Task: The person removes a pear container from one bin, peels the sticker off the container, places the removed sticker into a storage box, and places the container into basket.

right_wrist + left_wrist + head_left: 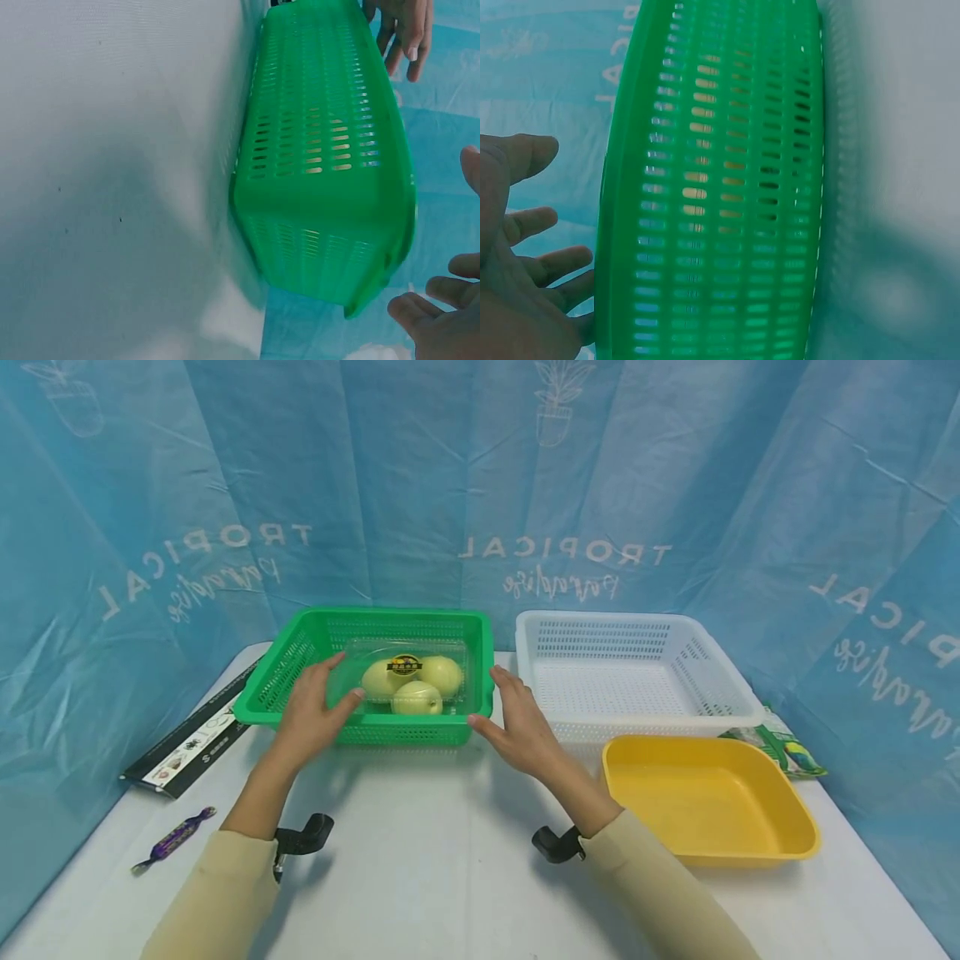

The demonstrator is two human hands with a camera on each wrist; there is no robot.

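A green plastic basket (405, 731) with slotted walls stands at the back of the table. In it lies a clear plastic fruit box (360, 652) with a dark label, holding pale yellow-green round fruits (417, 698). My left hand (311, 710) reaches over the basket's front rim toward its left part, fingers spread and thumb apart. At the right front corner of the basket is my right hand (521, 727), with fingers extended and thumb tip near the rim. Nothing is held in either hand. In the right wrist view, the right hand's fingers (450, 289) show apart from the green wall.
A white basket (637, 724) stands to the right, with a yellow tray (705, 852) in front. Behind the tray lies a green snack packet (795, 752). A black flat box (198, 739) and a purple wrapped candy (174, 840) are at left. Blue curtain (420, 485) encloses the table.
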